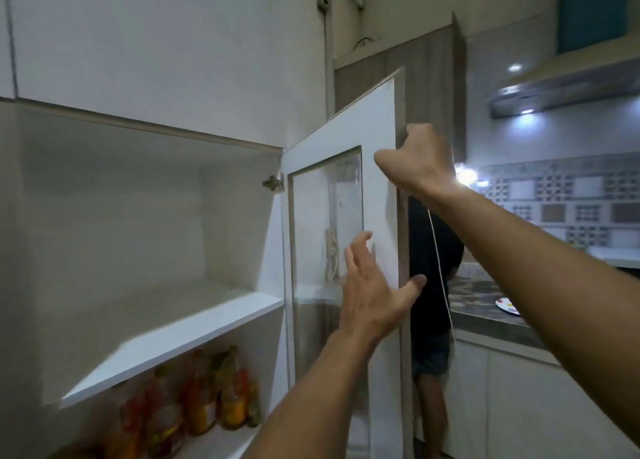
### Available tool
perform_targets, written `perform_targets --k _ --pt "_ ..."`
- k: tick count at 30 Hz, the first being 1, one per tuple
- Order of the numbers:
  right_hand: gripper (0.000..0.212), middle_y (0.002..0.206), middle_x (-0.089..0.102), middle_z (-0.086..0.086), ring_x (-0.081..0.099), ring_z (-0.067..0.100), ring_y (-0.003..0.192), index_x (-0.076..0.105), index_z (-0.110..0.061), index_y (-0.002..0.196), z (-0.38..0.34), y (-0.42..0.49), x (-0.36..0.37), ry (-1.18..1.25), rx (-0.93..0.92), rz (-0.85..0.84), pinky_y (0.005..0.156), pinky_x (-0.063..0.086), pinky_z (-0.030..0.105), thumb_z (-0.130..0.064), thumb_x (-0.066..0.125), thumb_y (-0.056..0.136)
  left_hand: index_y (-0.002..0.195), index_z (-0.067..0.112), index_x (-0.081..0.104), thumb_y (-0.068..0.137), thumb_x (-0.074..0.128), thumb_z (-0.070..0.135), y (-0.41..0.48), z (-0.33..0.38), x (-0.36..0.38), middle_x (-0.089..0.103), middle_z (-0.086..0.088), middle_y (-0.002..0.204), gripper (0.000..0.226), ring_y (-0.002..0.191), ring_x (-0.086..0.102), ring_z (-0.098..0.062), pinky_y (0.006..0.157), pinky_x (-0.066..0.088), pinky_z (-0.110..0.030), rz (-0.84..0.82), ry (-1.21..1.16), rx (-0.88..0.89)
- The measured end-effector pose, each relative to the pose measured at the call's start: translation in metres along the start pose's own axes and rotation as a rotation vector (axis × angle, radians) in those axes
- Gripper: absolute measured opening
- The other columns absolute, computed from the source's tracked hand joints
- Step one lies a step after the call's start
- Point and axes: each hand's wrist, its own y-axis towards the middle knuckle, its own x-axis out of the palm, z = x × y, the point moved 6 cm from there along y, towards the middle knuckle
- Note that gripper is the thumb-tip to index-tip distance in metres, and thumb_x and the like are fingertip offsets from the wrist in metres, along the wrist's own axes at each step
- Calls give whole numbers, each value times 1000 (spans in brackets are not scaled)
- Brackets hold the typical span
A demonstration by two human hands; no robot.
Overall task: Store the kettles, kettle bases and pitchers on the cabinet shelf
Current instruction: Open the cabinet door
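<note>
The white cabinet stands open, and its upper shelf [173, 334] is bare. The cabinet door [377, 139], white with a glass pane, is swung out to the right. My right hand [415, 157] grips the door's outer edge high up, fingers wrapped around it. My left hand [374, 288] rests lower against the door's inner face with fingers spread and the thumb hooked at the edge. No kettle, kettle base or pitcher is in view.
Several bottles [194, 399] with orange and red labels stand on the shelf below. Behind the door a person [433, 285] in dark clothes stands at the kitchen counter [485, 306]. A thin white cord [440, 268] hangs by my right wrist. A lit range hood [561, 94] is at the upper right.
</note>
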Motion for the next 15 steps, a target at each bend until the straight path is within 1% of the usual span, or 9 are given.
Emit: perform_targets --k 2,3,5,6,9,11,13,15 --pt "21 84 64 14 61 34 82 62 1 95 34 15 -16 -18 50 33 66 47 35 -11 56 80 148 33 1 67 82 51 14 4 35 18 0 155 116 137 36 -24 103 39 -33 -65 -98 -72" --pt "21 89 65 16 62 34 86 62 2 97 51 24 -22 -17 76 38 69 46 34 -10 55 82 150 31 -6 65 84 51 22 6 53 13 -2 159 125 141 31 -27 106 37 -37 -89 -117 -121" --pt "20 101 66 21 64 34 92 61 4 102 89 45 -32 1 135 26 70 48 35 -5 54 85 153 22 -15 64 86 49 36 11 90 6 -9 162 138 144 27 -33 110 35 -42 -144 -146 -241" --pt "18 102 66 21 64 33 92 61 4 102 108 54 -37 6 165 18 68 48 34 -3 54 86 153 18 -17 65 87 47 44 14 109 6 -11 163 139 144 28 -35 110 35 -43 -172 -158 -297" --pt "12 94 66 16 66 32 88 62 1 95 166 88 -48 -10 235 27 65 49 33 1 54 86 153 6 -16 67 87 42 71 16 164 5 -16 162 139 143 29 -36 109 37 -41 -223 -158 -393" --pt "9 89 61 13 61 29 82 59 -1 92 202 110 -52 -14 250 33 65 46 32 2 52 88 153 3 -14 67 88 39 92 15 199 7 -17 161 138 141 33 -37 107 39 -40 -221 -135 -421" --pt "10 85 56 10 54 27 77 56 -4 92 238 132 -52 2 254 36 61 42 27 3 50 89 152 6 -2 66 89 35 112 10 235 18 -18 154 129 133 43 -38 101 46 -39 -151 -111 -429" --pt "10 78 54 7 51 22 67 57 -5 92 272 154 -49 12 254 15 52 37 23 2 50 90 141 13 11 65 89 33 132 5 268 29 -14 140 111 120 53 -35 93 52 -37 -72 -83 -415"
